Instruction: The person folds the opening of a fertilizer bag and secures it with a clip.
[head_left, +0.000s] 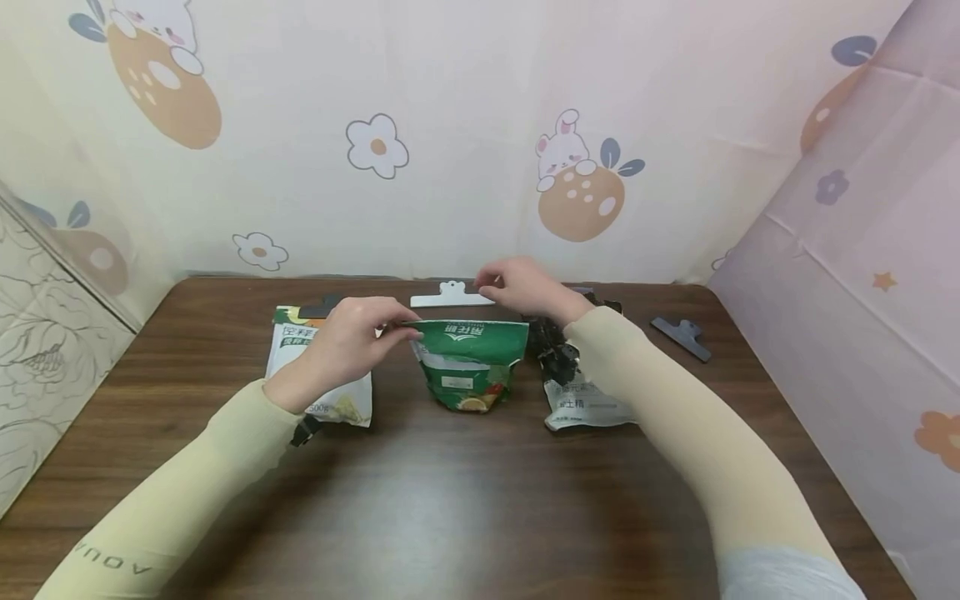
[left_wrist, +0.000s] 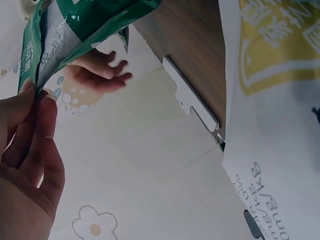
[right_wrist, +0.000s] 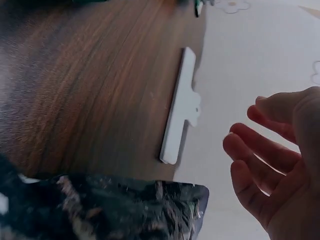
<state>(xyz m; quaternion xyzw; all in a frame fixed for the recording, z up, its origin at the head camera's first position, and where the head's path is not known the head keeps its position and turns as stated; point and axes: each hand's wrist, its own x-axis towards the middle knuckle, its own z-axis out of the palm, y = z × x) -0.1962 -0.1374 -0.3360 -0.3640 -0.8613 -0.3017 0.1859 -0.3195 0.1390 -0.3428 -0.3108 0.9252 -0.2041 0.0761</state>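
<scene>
A green food pouch [head_left: 468, 375] stands upright in the middle of the table, its top edge folded towards the viewer. My left hand [head_left: 358, 337] pinches the pouch's top left corner between thumb and fingers; the left wrist view shows this grip on the green pouch [left_wrist: 100, 22] too. My right hand [head_left: 525, 287] hovers behind the pouch's right side, fingers loosely bent, with nothing in them. Close to it, at the table's back edge, lies a white clip [head_left: 452, 295]. In the right wrist view a gap separates the right hand [right_wrist: 275, 160] from the white clip [right_wrist: 181, 107].
A white bag [head_left: 352, 400] with a dark clip [head_left: 318, 308] at its top lies on the left. To the right lies a dark-topped bag [head_left: 585, 404], partly behind the right forearm. A dark grey clip [head_left: 681, 337] rests near the table's right edge. Patterned curtain [head_left: 465, 208] hangs behind.
</scene>
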